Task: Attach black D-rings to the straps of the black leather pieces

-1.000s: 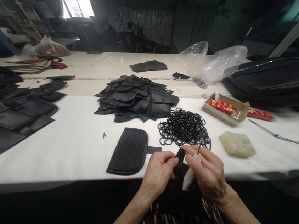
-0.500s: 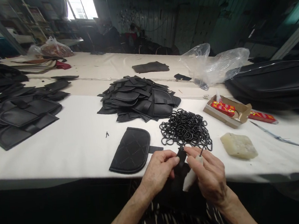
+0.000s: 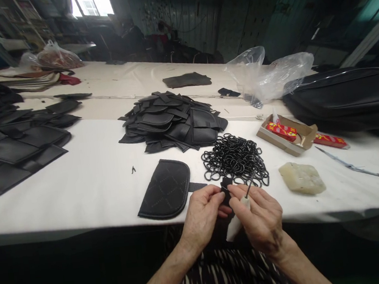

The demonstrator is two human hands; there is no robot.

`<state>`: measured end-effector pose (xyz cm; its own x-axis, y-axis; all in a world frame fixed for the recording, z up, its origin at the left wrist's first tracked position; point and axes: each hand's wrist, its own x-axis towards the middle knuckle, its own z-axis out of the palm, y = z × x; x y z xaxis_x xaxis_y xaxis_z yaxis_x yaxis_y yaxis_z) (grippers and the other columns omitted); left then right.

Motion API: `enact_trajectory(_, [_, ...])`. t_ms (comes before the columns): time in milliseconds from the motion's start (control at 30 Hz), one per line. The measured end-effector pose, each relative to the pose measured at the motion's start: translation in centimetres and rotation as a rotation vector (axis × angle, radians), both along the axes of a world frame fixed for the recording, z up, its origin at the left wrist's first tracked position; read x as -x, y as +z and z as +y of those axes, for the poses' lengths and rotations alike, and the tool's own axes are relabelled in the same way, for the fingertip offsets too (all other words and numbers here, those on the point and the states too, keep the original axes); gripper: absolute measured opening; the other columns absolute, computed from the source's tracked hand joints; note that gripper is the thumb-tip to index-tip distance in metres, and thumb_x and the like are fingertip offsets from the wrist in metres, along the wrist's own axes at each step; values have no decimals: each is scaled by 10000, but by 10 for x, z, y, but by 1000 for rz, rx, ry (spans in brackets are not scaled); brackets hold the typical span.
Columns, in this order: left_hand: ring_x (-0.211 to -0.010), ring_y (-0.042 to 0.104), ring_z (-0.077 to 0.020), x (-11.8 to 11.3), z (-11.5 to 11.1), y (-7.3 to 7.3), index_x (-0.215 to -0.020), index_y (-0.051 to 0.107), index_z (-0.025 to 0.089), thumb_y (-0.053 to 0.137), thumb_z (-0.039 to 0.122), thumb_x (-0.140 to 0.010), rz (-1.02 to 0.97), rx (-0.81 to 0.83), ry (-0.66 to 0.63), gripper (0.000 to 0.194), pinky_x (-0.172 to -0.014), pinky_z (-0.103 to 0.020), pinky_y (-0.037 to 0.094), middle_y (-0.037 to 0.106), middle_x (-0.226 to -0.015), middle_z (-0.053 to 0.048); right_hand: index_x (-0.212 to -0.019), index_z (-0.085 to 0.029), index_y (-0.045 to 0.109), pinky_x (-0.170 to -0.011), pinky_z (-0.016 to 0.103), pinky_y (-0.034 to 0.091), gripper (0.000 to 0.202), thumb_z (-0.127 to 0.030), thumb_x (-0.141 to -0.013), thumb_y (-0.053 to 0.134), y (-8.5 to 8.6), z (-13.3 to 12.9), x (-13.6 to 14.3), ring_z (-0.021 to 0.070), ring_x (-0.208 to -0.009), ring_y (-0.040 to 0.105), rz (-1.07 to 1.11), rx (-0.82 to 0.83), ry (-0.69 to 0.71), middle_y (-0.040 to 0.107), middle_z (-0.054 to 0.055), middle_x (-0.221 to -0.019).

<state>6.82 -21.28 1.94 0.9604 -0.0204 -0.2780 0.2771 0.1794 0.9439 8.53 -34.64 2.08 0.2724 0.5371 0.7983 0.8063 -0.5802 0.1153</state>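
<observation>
Black strap (image 3: 226, 182): two-handed hold
Left hand (image 3: 201, 215) pinches strap; right hand (image 3: 261, 218) grips awl (image 3: 234, 228), fingertips on strap; ring pile (image 3: 235, 157) adjacent

Right hand (image 3: 263, 218) nearer left hand (image 3: 202, 215)

Your left hand (image 3: 200, 215) pinches between thumb and fingers; your right hand (image 3: 261, 218) curls in a grip just beside it. Your left forearm (image 3: 162, 271) and right forearm (image 3: 302, 261) slant inward.
</observation>
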Motion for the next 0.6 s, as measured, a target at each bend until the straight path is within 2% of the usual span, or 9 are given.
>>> enact_trajectory(100, [-516,505,-70,2,2,1,-835,551,154,549,204,-771,-18,52,32,81,-518,-160,403,494,-564,67,-818,-127,569,-659,353,521,99,-70,-860,499,0,2,-1,236,-758,667,-12,15,19,706,166,-810])
enact_trajectory(200, [-541,491,-65,4,5,3,-1170,492,165,557,133,-741,-32,123,34,435,-561,-161,411,522,-592,81,-806,-133,572,-666,348,523,104,-59,-849,512,-1,3,-2,228,-748,666,27,18,57,702,146,-779])
enact_trajectory(267, [-573,503,-68,4,7,3,-1241,462,146,573,103,-711,-18,154,14,543,-613,-177,431,557,-635,65,-810,-150,570,-651,327,523,120,-58,-852,505,-2,2,-2,209,-733,661,72,6,75,697,120,-764])
enact_trajectory(400, [-590,563,-105,2,8,0,-1168,502,115,607,111,-680,29,176,23,499,-672,-243,469,574,-621,52,-841,-162,558,-617,306,522,147,-44,-858,473,-4,0,2,198,-755,650,209,-80,68,685,108,-794])
enact_trajectory(533, [-621,593,-125,1,6,-3,-923,622,108,604,127,-679,-8,162,23,245,-663,-250,481,635,-678,-5,-867,-192,551,-655,288,528,161,-45,-852,486,-11,-2,8,177,-792,646,340,-187,59,685,73,-844])
enact_trajectory(600, [-636,598,-128,2,4,-1,-843,650,106,615,149,-687,-15,141,24,165,-669,-252,488,662,-730,-32,-899,-198,537,-689,291,530,148,-62,-851,504,-15,-2,10,173,-820,643,411,-274,12,677,81,-911])
